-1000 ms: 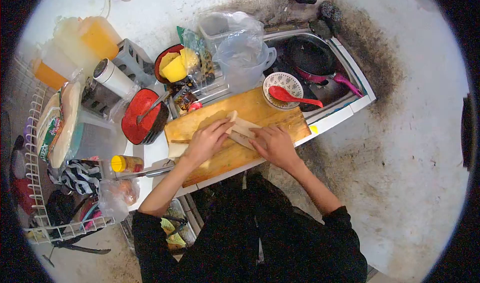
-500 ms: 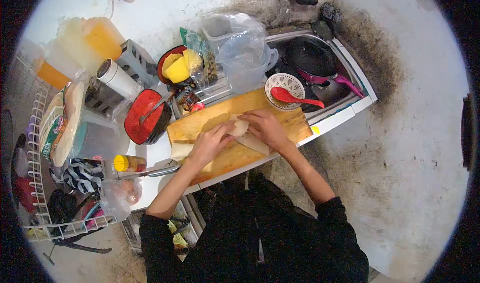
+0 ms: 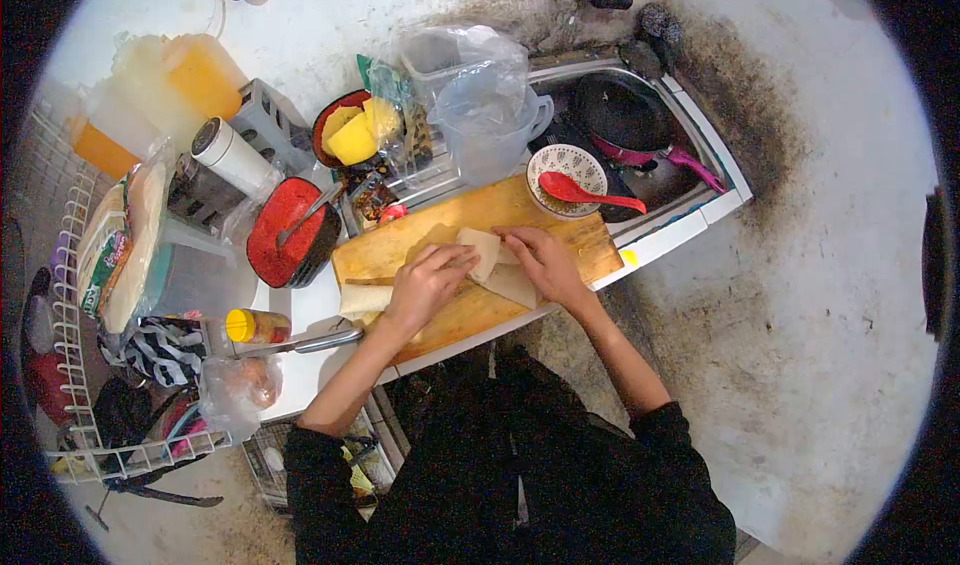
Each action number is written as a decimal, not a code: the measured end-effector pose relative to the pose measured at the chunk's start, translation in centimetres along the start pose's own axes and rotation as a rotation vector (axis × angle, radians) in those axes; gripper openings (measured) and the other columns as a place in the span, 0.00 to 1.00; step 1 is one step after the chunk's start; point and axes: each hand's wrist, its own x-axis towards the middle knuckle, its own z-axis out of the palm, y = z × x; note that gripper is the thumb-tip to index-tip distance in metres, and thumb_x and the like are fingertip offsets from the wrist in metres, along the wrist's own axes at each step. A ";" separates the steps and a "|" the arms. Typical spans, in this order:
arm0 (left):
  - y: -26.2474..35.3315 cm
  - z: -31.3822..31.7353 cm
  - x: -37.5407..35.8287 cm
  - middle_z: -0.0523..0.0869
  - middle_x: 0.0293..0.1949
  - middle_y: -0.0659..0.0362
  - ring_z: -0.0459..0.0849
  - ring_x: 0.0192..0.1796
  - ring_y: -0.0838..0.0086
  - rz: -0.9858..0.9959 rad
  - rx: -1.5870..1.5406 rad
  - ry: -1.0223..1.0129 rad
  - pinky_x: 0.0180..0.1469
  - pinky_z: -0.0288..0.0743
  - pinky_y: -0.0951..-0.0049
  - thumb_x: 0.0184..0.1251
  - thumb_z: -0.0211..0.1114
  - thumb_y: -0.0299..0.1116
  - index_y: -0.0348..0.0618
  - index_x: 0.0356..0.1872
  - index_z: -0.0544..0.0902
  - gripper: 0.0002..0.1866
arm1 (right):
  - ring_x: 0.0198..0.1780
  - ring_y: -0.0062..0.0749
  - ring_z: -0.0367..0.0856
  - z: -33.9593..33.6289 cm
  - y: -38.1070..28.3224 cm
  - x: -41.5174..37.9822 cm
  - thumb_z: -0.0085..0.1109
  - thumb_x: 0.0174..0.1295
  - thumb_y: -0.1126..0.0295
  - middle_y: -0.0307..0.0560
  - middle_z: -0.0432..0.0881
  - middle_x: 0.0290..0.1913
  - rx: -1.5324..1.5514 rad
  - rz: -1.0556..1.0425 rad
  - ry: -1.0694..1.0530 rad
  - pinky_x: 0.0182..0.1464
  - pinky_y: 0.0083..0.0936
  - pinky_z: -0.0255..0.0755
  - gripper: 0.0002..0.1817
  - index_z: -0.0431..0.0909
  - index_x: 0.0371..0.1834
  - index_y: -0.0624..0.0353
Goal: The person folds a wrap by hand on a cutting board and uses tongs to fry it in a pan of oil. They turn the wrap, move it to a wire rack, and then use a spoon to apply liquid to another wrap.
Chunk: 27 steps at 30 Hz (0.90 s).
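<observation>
A pale tortilla [image 3: 490, 260] lies partly folded on the wooden cutting board [image 3: 560, 230] that spans the sink edge. My left hand [image 3: 425, 285] presses on the tortilla's left side, fingers curled over the fold. My right hand [image 3: 540, 260] rests on its right side, fingertips at the folded flap. A second pale piece [image 3: 362, 300] lies at the board's left end.
A patterned bowl with a red spoon [image 3: 570, 187] sits at the board's far corner. A dark pan [image 3: 625, 115] is in the sink. A red bowl [image 3: 285, 230], a clear jug [image 3: 485, 130], orange bottles [image 3: 195, 75], a packet of tortillas [image 3: 120, 240] and a wire rack [image 3: 70, 365] crowd the left.
Both hands have been folding the tortilla: the right hand moved up from the near side to the far flap, and the left hand shifted onto the fold.
</observation>
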 end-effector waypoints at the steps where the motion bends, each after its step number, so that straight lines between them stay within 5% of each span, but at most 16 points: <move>1: 0.2 0.0 0.1 0.80 0.43 0.64 0.78 0.45 0.72 0.000 0.027 -0.006 0.41 0.76 0.74 0.44 0.60 0.24 0.49 0.38 0.82 0.16 | 0.39 0.42 0.77 -0.2 -0.5 0.1 0.53 0.53 0.69 0.54 0.78 0.37 0.068 0.039 0.006 0.41 0.30 0.70 0.13 0.76 0.41 0.62; 6: 0.2 0.4 -0.1 0.79 0.46 0.63 0.77 0.49 0.71 -0.018 0.041 -0.055 0.44 0.75 0.74 0.45 0.60 0.25 0.49 0.39 0.81 0.15 | 0.35 0.45 0.78 0.0 -0.5 0.5 0.52 0.56 0.64 0.54 0.79 0.34 0.094 0.066 -0.002 0.39 0.32 0.71 0.14 0.77 0.37 0.63; 8: 0.0 1.0 -0.5 0.76 0.51 0.62 0.73 0.55 0.70 -0.007 -0.004 -0.084 0.49 0.73 0.74 0.46 0.60 0.26 0.49 0.41 0.81 0.16 | 0.36 0.35 0.79 0.2 -0.2 0.5 0.57 0.51 0.68 0.51 0.79 0.35 0.062 0.060 0.002 0.38 0.25 0.72 0.12 0.78 0.37 0.63; 15: -0.1 0.5 -0.3 0.72 0.55 0.60 0.66 0.60 0.70 0.038 0.007 -0.188 0.58 0.66 0.72 0.51 0.56 0.26 0.47 0.45 0.78 0.17 | 0.35 0.36 0.77 0.0 0.0 0.2 0.57 0.50 0.70 0.48 0.78 0.30 -0.030 0.037 0.019 0.38 0.25 0.71 0.10 0.79 0.35 0.60; 21: -0.5 -0.2 -0.2 0.67 0.59 0.60 0.63 0.62 0.67 0.142 0.054 -0.336 0.60 0.63 0.69 0.53 0.57 0.26 0.46 0.51 0.72 0.21 | 0.42 0.38 0.75 -1.4 0.9 0.2 0.56 0.45 0.74 0.46 0.76 0.43 -0.228 -0.239 -0.096 0.45 0.29 0.70 0.16 0.77 0.42 0.58; 23: -0.4 0.2 -0.3 0.67 0.59 0.58 0.62 0.63 0.69 0.153 0.052 -0.294 0.61 0.61 0.70 0.53 0.53 0.26 0.42 0.50 0.73 0.20 | 0.52 0.36 0.69 -3.0 0.9 0.5 0.53 0.46 0.73 0.42 0.71 0.53 -0.444 -0.518 -0.303 0.53 0.28 0.66 0.23 0.71 0.50 0.57; 27: 0.8 0.4 -0.2 0.67 0.58 0.57 0.62 0.62 0.69 0.167 0.171 -0.268 0.61 0.58 0.68 0.54 0.53 0.29 0.41 0.49 0.73 0.19 | 0.56 0.35 0.67 -4.3 1.3 0.2 0.49 0.48 0.74 0.41 0.67 0.58 -0.556 -0.601 -0.423 0.56 0.27 0.63 0.27 0.65 0.57 0.57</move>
